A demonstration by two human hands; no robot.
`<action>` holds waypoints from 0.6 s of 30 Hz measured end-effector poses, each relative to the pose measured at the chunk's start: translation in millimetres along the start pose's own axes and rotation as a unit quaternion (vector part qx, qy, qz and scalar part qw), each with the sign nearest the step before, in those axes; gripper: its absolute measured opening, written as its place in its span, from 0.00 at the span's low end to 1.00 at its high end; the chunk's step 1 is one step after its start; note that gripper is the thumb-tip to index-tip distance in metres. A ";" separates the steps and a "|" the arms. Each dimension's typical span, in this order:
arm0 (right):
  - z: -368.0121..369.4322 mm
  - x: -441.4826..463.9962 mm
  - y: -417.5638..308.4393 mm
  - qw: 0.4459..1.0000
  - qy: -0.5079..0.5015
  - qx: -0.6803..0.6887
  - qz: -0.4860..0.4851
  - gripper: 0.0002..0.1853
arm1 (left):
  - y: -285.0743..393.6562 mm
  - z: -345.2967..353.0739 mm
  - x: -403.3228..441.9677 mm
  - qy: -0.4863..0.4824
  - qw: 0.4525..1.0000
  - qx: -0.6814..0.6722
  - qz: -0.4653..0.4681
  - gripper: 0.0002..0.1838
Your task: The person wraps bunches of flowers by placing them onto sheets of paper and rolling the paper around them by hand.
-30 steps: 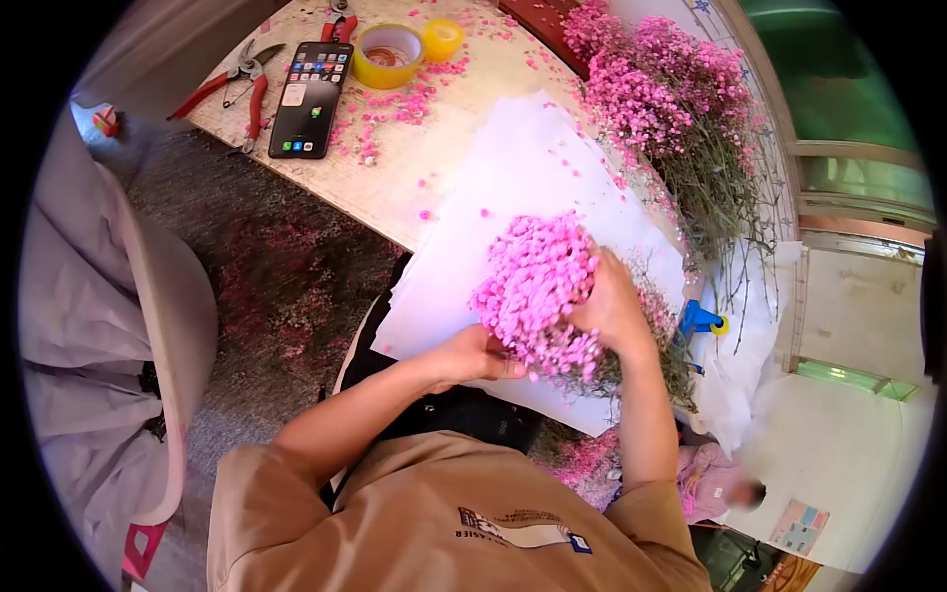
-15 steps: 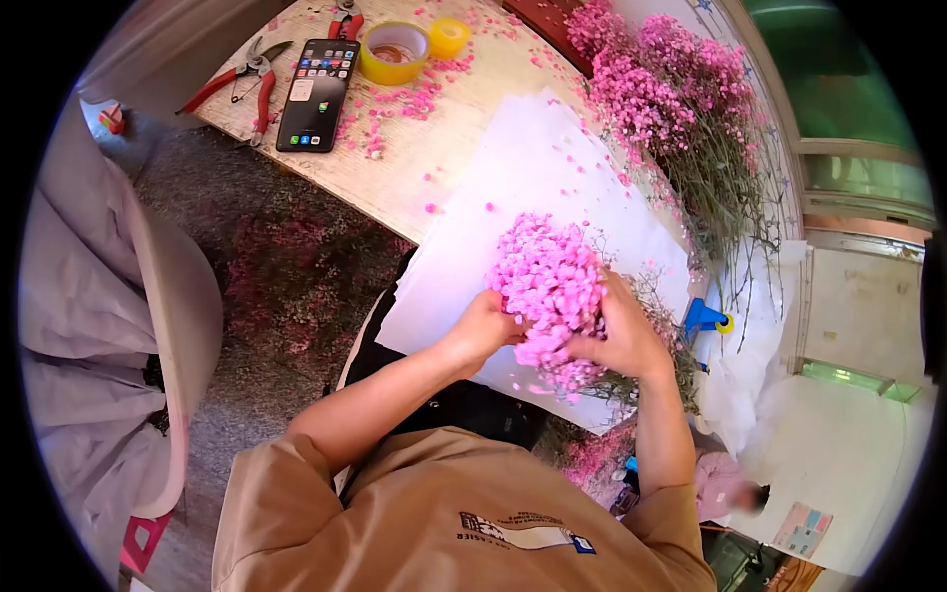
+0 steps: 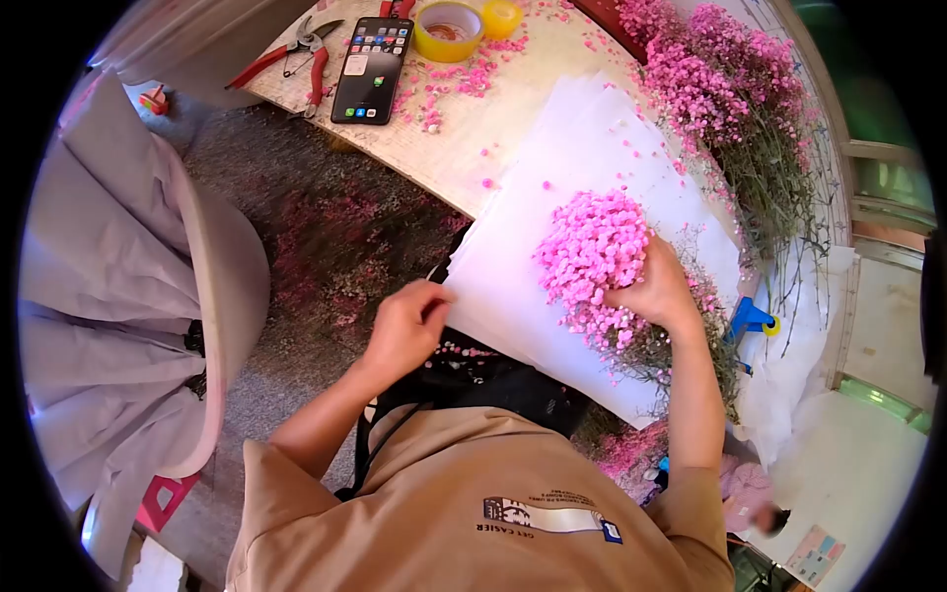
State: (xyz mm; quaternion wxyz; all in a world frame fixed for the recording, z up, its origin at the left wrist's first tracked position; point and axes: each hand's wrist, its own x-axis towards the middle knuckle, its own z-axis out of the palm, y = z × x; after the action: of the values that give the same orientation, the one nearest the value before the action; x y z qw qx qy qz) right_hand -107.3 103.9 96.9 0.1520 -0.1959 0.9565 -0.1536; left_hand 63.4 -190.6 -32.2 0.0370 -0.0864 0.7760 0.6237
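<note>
A bunch of pink baby's breath (image 3: 592,252) is gripped in my right hand (image 3: 659,291), its fingers wrapped round the right side of the blooms. The flower heads face up and left over white paper sheets (image 3: 513,247). Thin green stems (image 3: 705,350) show beneath my right wrist. My left hand (image 3: 406,328) is apart from the bunch, beside the left edge of the paper, over my lap. Its fingers are curled in towards the thumb; whatever lies between them, if anything, is hidden. Loose pink blooms lie on the paper and on my dark lap.
On the wooden table (image 3: 483,128) are a phone (image 3: 372,74), red-handled pruning shears (image 3: 308,54) and yellow tape rolls (image 3: 449,32). A larger pile of pink flowers (image 3: 735,84) lies at the right. A blue tape dispenser (image 3: 750,321) and a grey cloth-lined bin (image 3: 222,266) flank me.
My left hand has left the bunch and moved left and down, past the paper's edge. The right hand still holds the flowers. The whole view has shifted rightward.
</note>
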 end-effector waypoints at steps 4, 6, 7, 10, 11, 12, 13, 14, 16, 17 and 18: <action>2.3 0.6 1.1 1.000 -0.015 0.019 0.007 0.46 | -17.3 -1.9 -2.9 0.008 0.995 0.006 -0.100 0.07; 1.5 0.9 -2.0 1.000 -0.011 0.023 -0.005 0.46 | -22.9 6.1 4.2 0.015 0.996 -0.005 -0.085 0.10; 0.3 0.2 -3.1 1.000 -0.006 0.027 -0.013 0.46 | -30.7 7.1 9.2 0.015 0.996 -0.005 -0.084 0.10; 0.3 0.5 -1.7 0.999 -0.002 0.027 -0.025 0.47 | -26.8 1.9 18.7 -0.002 0.997 0.070 -0.012 0.24; 0.0 0.0 -2.4 0.999 0.000 0.026 -0.022 0.47 | -18.0 2.3 16.3 -0.004 0.998 0.069 -0.009 0.24; -0.5 -1.1 -4.6 1.000 0.001 0.025 -0.017 0.47 | 6.4 3.0 14.4 0.055 0.980 0.176 0.070 0.28; -2.3 -0.2 -5.6 1.000 0.003 0.023 -0.013 0.47 | 19.2 4.8 13.4 0.116 0.942 0.279 0.149 0.31; -3.1 1.2 -4.4 0.999 -0.012 0.043 -0.003 0.48 | -1.1 12.6 12.3 0.094 0.905 0.328 0.256 0.37; -2.0 1.9 0.6 0.997 -0.018 0.069 0.007 0.49 | 13.7 17.7 11.9 0.016 0.827 0.381 0.414 0.30; -4.6 4.0 1.3 0.995 -0.026 0.096 0.012 0.49 | 16.3 25.6 13.0 -0.017 0.795 0.376 0.476 0.28; -9.6 6.0 -5.4 0.988 -0.056 0.129 0.067 0.49 | 18.1 34.9 16.0 -0.009 0.795 0.373 0.478 0.28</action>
State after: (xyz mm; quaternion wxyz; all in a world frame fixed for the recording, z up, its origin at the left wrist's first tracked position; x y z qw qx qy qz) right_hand -114.2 98.9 106.1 0.2397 -0.1184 0.9295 -0.2540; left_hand 42.7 -154.3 -25.1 -0.2294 0.3219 0.8906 0.2249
